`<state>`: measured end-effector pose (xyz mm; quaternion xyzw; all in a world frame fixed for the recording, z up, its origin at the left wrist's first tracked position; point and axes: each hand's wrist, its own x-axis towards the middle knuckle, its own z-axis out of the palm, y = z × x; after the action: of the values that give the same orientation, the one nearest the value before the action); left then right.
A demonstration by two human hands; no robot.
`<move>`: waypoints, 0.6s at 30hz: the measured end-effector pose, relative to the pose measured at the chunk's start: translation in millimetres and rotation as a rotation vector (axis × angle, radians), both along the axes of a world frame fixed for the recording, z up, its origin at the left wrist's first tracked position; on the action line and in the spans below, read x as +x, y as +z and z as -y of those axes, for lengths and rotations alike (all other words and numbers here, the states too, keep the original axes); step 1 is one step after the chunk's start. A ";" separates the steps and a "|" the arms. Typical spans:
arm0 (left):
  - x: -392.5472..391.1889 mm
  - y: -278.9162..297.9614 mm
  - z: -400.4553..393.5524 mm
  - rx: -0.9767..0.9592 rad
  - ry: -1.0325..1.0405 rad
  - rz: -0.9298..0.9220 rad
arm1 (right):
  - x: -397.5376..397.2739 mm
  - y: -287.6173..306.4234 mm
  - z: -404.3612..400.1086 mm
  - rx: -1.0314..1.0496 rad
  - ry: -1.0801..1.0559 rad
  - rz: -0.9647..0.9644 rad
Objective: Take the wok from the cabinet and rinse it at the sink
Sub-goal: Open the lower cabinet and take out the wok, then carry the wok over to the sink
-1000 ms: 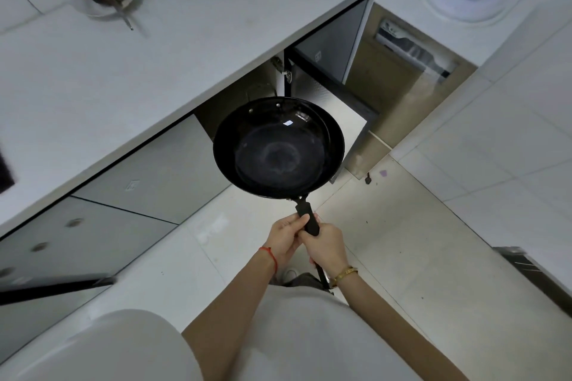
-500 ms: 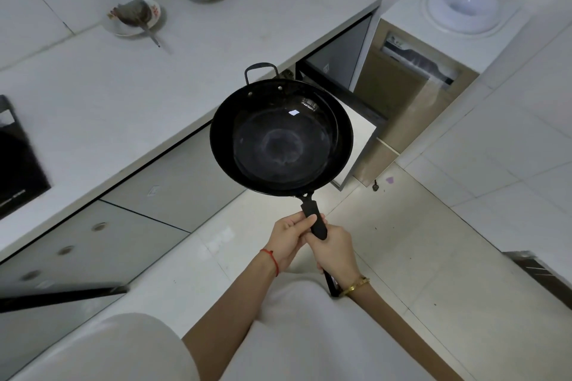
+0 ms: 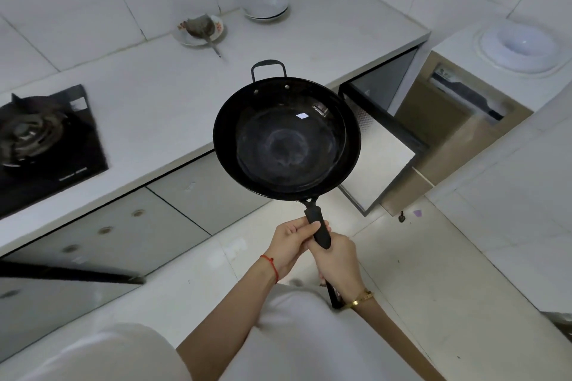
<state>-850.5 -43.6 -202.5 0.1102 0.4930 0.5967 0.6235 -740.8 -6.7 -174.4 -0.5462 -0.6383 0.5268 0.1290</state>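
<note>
— Black steel, is that the wok [image 3: 286,139]?
— Yes, held level in the air in front of the white counter [image 3: 173,96], its rim overlapping the counter's edge. Its small loop handle [image 3: 268,67] points toward the wall, the long handle [image 3: 316,227] back to the person.
— Who holds it?
— Both hands. The left hand [image 3: 291,243] wraps its fingers around the handle from the left; the right hand [image 3: 339,260] is clenched on it just behind, the two touching.
— What lies behind?
— An open cabinet door [image 3: 379,161] just right of the wok. On the counter, a plate with a utensil [image 3: 201,29] and a stack of bowls [image 3: 266,6] near the tiled wall, well apart from the wok. A gas burner [image 3: 34,133] sits at the far left
— And the floor?
— Pale tiles
</note>
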 end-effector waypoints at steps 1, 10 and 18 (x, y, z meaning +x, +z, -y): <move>-3.2 0.9 3.7 0.001 0.013 -0.008 | -3.2 0.6 2.1 0.000 0.021 -0.001; -7.6 7.7 21.8 0.004 0.254 -0.038 | -21.2 6.4 -5.1 0.013 0.267 -0.004; 19.7 13.9 26.3 0.010 0.571 -0.028 | -20.0 10.8 -26.8 0.060 0.587 0.008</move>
<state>-830.8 -69.9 -188.6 -0.0216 0.5096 0.7491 0.4227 -760.8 20.1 -163.7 -0.3361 -0.7848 0.5205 -0.0156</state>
